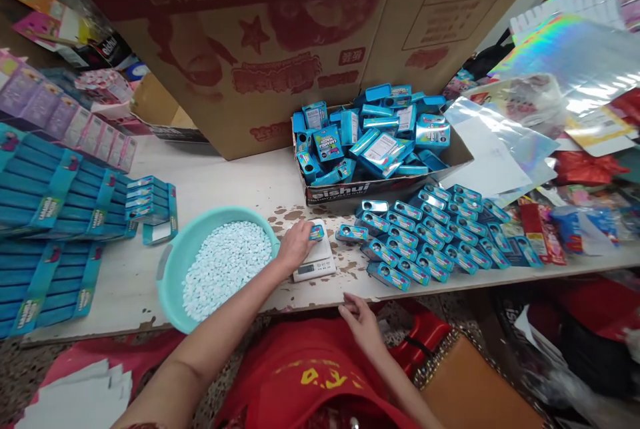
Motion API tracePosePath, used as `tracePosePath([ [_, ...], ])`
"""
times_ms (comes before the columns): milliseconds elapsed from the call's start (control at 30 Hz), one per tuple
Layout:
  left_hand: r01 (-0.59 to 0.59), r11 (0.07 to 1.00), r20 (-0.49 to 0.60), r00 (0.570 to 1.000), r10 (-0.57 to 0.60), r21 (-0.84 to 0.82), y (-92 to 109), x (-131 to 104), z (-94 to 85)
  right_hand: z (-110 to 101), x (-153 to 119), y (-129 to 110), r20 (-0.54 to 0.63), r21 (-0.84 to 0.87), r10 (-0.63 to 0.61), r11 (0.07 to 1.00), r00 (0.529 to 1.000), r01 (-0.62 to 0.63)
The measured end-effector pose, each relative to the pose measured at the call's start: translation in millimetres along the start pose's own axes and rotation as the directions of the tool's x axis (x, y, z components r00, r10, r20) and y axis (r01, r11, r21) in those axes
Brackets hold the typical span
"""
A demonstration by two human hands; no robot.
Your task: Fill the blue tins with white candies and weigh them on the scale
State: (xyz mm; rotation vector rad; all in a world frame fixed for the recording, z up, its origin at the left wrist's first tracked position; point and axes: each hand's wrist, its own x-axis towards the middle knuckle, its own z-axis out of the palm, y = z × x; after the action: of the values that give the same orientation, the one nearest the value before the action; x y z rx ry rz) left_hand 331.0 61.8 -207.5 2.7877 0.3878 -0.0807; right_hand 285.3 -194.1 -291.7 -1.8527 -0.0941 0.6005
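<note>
My left hand point(296, 243) is closed on a small blue candy tin point(317, 233) over a white digital scale point(315, 267); whether the tin rests on the scale I cannot tell. Beside that hand, a turquoise basin point(170, 285) holds many pale blue candies point(225, 269). My right hand point(361, 323) is at the table's front edge, fingers apart, with nothing in it. Just right of the scale lies a single blue tin point(352, 233). Farther right stand rows of similar tins point(400, 239) with round holes showing on several.
Behind the rows, a black cardboard tray point(340, 194) is heaped with blue tins. A large carton point(260, 102) rises at the back of the worn white table point(240, 175). Stacked blue boxes point(50, 202) line the left. Clear plastic sheets point(500, 149) and packets crowd the right.
</note>
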Motion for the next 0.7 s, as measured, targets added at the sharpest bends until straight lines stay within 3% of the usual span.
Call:
tracePosePath([
  [100,-0.075,0.991,-0.171,0.984,0.055,-0.113,-17.3,-11.7,-11.5,-9.1,-0.8,-6.1,-0.016,-0.006,0.027,1.0,0.999,-0.027],
  [233,-0.032,0.976,-0.405,0.912,-0.06,-0.217,-57.5,-44.8,-35.0,-24.3,-11.1,-5.3,-0.096,-0.023,0.048,0.998,0.994,-0.051],
  [400,0.116,0.948,-0.405,0.884,-0.234,-0.296,-98.4,-77.0,-36.3,-31.6,-18.1,-4.5,-0.094,-0.037,0.114,0.992,0.989,-0.118],
  [500,0.141,0.951,-0.385,0.89,-0.244,-0.277,-99.3,-80.9,-29.8,-31.9,-10.7,-9.0,-0.042,-0.047,0.157,0.986,0.987,-0.159],
  [700,0.128,0.969,-0.379,0.903,-0.203,-0.213,-76.2,-65.9,-28.4,-33.4,12.9,-19.2,0.028,-0.001,0.152,0.988,0.988,-0.152],
])
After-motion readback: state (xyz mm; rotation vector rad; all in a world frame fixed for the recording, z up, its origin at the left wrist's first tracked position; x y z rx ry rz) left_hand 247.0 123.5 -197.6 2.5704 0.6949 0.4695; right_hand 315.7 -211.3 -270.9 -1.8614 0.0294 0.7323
